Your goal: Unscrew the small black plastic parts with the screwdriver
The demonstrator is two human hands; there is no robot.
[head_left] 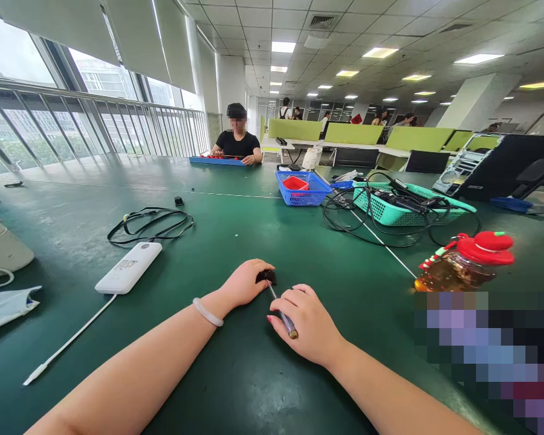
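Near the middle of the green table, my left hand is closed around a small black part resting at the tabletop. My right hand grips a screwdriver by its handle, which looks translucent and dark. The thin metal shaft points away from me and its tip meets the black part; the exact contact point is too small to make out. A pale bracelet circles my left wrist.
Left lie a white power bank with a cable, a black cable loop and a face mask. Blue and teal baskets, cables and a red-lidded jar stand right. A person sits across, hands at a blue tray.
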